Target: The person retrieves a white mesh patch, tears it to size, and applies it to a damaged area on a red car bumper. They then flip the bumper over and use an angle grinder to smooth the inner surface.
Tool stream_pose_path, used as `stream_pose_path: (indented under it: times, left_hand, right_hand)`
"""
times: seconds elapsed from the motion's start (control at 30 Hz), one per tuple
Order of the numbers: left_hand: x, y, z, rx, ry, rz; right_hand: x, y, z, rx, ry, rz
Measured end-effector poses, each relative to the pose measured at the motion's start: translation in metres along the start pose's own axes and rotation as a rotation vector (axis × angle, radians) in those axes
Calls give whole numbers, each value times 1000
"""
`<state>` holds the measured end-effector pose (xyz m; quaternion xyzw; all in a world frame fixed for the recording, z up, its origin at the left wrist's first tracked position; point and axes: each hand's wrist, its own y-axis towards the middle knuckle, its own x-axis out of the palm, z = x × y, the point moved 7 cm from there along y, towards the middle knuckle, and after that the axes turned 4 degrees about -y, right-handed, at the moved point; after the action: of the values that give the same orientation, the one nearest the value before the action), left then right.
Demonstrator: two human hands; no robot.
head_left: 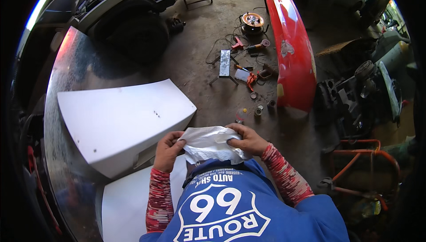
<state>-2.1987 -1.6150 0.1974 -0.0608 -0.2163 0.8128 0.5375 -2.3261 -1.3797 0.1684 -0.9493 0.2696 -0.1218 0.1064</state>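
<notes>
A crumpled white paper towel (206, 142) stretches between my two hands, just in front of my waist. My left hand (168, 151) pinches its left edge between thumb and fingers. On the other side my right hand (248, 140) grips the towel, with the thumb pressed on top and some paper bunched beneath the palm. Red patterned sleeves cover both forearms. Beside my left hand lies a white car body panel (124, 117) with small holes in it, resting on a shiny metal-topped table (66, 73).
A red bumper (293, 64) with worn patches stands at the right. Ahead on the floor are a small metal stool (225, 63), a cable reel (253, 22), power tools and several small cans (258, 111). An orange tubular frame (359, 153) is at right; a white vehicle (128, 2) stands far left.
</notes>
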Motion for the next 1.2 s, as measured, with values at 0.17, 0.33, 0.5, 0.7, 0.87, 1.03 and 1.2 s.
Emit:
stream_pose_path:
  times: [0.17, 0.33, 0.5, 0.7, 0.87, 1.03, 1.2]
  left_hand:
    - [-10, 115, 40, -54, -298, 39]
    - [0, 272, 68, -157, -277, -72]
    - [21, 433, 130, -97, -252, -240]
    - [61, 585, 192, -198, -7, -292]
    - [101, 665, 231, 14, 252, -276]
    - [159, 705, 230, 0, 212, -316]
    - [223, 737, 227, -6, 171, -332]
  right_hand:
    - [-56, 95, -45, 70, 15, 136]
    - [-141, 167, -53, -24, 242, 339]
    - [-221, 227, -48, -2, 452, 614]
    - [-287, 245, -49, -174, 686, 1087]
    - [-293, 211, -11, -221, 908, 1415]
    - [-308, 213, -18, -779, 1259, 1091]
    - [-379, 223, -35, -957, 1191, 832]
